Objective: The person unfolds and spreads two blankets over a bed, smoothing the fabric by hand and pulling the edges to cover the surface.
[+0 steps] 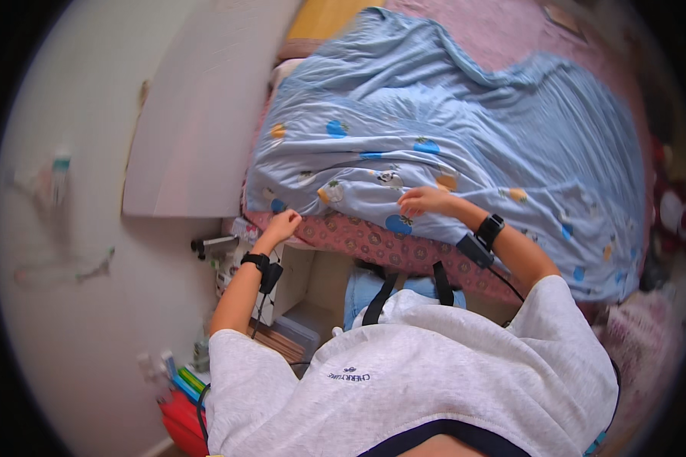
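Note:
A light blue quilt [404, 114] printed with fruit and small animal figures lies rumpled over the bed. My left hand [286, 226] is closed at the bed's near left corner, by the quilt's lower edge. Whether cloth is between its fingers is hidden. Over the quilt's near part is my right hand [427, 202], its fingers loosely bent and pointing left, with nothing visibly gripped. A pink patterned sheet [373, 242] shows below the quilt along the bed's near side.
A pale upright panel [194, 114] stands left of the bed against the wall [61, 320]. A white cabinet [290, 282] and a clear plastic box [297, 335] sit below my left arm. Red and green items [187, 415] lie at lower left. Plush toys [672, 213] are at the right.

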Demonstrator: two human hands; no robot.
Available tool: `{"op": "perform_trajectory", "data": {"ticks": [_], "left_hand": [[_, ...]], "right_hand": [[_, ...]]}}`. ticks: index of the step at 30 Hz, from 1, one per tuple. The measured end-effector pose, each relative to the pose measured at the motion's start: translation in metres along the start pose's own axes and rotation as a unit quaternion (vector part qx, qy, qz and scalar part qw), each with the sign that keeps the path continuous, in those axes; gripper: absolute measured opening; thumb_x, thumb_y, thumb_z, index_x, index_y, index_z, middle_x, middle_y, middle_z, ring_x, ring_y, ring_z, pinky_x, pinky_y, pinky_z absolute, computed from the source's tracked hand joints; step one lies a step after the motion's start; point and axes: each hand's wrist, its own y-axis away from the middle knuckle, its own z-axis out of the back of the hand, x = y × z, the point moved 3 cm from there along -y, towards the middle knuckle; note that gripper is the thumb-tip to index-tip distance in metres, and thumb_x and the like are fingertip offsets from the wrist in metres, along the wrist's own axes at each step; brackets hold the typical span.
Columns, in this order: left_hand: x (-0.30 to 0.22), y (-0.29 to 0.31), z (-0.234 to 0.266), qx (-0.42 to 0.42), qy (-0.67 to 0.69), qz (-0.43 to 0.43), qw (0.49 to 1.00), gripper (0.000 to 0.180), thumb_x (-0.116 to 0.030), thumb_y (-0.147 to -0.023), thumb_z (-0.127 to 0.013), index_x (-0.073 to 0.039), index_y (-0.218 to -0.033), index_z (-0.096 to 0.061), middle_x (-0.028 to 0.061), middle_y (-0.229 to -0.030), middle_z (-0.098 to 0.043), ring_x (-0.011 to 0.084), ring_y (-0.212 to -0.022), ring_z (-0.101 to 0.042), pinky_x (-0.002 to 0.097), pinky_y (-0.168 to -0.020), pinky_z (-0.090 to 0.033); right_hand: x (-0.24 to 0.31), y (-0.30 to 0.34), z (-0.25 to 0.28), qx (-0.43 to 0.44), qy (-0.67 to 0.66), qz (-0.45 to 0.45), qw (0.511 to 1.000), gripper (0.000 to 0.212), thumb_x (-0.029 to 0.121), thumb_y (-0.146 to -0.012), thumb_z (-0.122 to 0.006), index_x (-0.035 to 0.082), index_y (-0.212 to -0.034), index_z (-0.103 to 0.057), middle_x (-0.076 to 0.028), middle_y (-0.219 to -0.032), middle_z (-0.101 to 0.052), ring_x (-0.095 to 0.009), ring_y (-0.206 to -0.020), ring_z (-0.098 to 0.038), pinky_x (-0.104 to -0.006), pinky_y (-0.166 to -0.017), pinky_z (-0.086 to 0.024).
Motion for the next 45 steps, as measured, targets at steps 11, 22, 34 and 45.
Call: {"op": "perform_trajectory", "data": {"ticks": [11,22,34,45], "left_hand": [[0.044,-0.242,0.068,0.025,-0.133,-0.233,0.963,0.020,-0.019,-0.067,-0.047,-0.003,-0.079,-0.051,0.0127,-0.081,-0.051,0.0257,-0.079,-0.047,0.0312,-0.069,-0.036],[-0.012,-0.379,0.069,0.072,-0.257,-0.264,0.927,0.047,-0.009,-0.066,-0.047,-0.004,-0.109,-0.027,0.0116,-0.117,-0.021,0.0303,-0.095,-0.038,0.0341,-0.074,-0.034],[0.007,-0.440,0.033,0.130,-0.315,-0.253,0.905,0.028,-0.023,-0.070,-0.046,-0.006,-0.092,-0.042,0.0157,-0.095,-0.042,0.0315,-0.079,-0.045,0.0376,-0.062,-0.037],[0.085,-0.464,0.111,-0.015,0.060,-0.103,0.993,0.036,-0.019,-0.068,-0.050,-0.002,-0.098,-0.040,0.0159,-0.092,-0.046,0.0250,-0.084,-0.045,0.0333,-0.067,-0.037]], "right_hand": [[-0.112,-0.015,0.120,-0.509,-0.103,-0.120,0.846,0.019,0.008,-0.066,-0.040,0.002,-0.080,-0.052,-0.007,-0.066,-0.053,-0.013,-0.050,-0.052,-0.0240,-0.047,-0.042],[-0.086,-0.046,0.165,-0.617,0.194,-0.233,0.726,0.042,0.007,-0.066,-0.042,0.008,-0.107,-0.031,-0.009,-0.115,-0.025,-0.027,-0.092,-0.040,-0.0343,-0.074,-0.035],[0.004,-0.063,0.201,-0.749,0.141,-0.125,0.635,0.019,0.014,-0.060,-0.050,0.001,-0.073,-0.046,-0.017,-0.066,-0.051,-0.029,-0.061,-0.050,-0.0313,-0.053,-0.039],[0.030,-0.142,0.227,-0.737,0.264,-0.111,0.613,0.043,0.013,-0.058,-0.051,0.007,-0.098,-0.039,-0.011,-0.104,-0.036,-0.024,-0.097,-0.035,-0.0340,-0.079,-0.028]]}}
